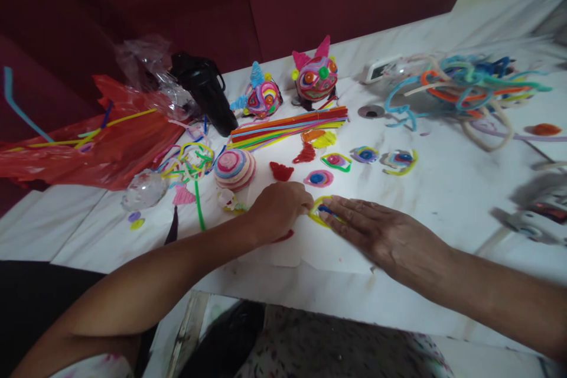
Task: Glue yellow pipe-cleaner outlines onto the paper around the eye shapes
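Two bare hands are meeting over a yellow-rimmed eye-shaped piece (318, 216), which is lying near the front of the white surface (345, 301). The left hand (281, 209) is curling its fingers inward and bringing its fingertips to the left edge of the piece; whether they are clamping the rim, I cannot tell. The right hand (381, 233) is lying flat, its fingers stretching out nearly side by side and covering the right part of the piece. Just behind, a pink-rimmed eye piece (318, 178) and a green-rimmed eye piece (335, 161) are resting close together, while a purple-and-blue eye piece (365, 155) and a partly yellow-rimmed eye piece (402, 160) are sitting farther right. A dark red piece (282, 171) is lying behind the left hand, and a striped ball (234, 169) is sitting to its left. Farther back, a bundle of coloured stems (287, 128) is stretching across in front of two decorated heads, one with blue horns (264, 97) and one with pink ears (316, 78). A black bottle (206, 93) is leaning at the left, beside red plastic (133, 142), and a coloured tangle (478, 91) is spreading at the right.
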A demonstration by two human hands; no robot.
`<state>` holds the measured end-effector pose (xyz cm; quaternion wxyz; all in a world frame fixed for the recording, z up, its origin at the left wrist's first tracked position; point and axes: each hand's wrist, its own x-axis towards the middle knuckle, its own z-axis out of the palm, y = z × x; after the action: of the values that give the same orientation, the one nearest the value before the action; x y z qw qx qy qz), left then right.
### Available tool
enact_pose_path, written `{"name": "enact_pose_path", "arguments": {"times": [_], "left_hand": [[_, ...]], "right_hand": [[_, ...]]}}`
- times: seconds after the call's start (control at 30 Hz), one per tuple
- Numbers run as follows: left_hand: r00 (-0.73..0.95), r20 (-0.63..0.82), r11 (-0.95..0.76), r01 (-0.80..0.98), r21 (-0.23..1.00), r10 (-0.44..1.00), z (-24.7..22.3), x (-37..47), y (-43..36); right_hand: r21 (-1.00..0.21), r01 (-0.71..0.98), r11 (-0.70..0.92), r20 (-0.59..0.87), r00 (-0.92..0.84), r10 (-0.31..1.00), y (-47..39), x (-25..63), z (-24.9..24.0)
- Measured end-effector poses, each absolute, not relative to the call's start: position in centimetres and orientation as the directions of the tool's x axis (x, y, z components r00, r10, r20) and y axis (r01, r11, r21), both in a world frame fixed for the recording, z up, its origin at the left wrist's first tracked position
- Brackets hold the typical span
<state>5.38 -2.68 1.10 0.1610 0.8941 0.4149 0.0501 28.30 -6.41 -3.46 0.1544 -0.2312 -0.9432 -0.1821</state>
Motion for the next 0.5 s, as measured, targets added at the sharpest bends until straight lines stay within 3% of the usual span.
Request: {"name": "enact_pose_path", "arguments": {"times": [0.13, 0.5], "left_hand": [[0.747, -0.056, -0.714, 0.653, 0.252, 0.663, 1.2, 5.0, -2.1], [0.865, -0.088, -0.787, 0.488, 0.378, 0.494, 1.8, 4.7, -0.2]], "right_hand": [[0.278, 0.496, 0.822, 0.384, -0.842, 0.378, -6.4, 28.2, -3.4], [0.300, 0.480, 0.824, 0.378, -0.853, 0.360, -6.3, 28.5, -3.9]]}}
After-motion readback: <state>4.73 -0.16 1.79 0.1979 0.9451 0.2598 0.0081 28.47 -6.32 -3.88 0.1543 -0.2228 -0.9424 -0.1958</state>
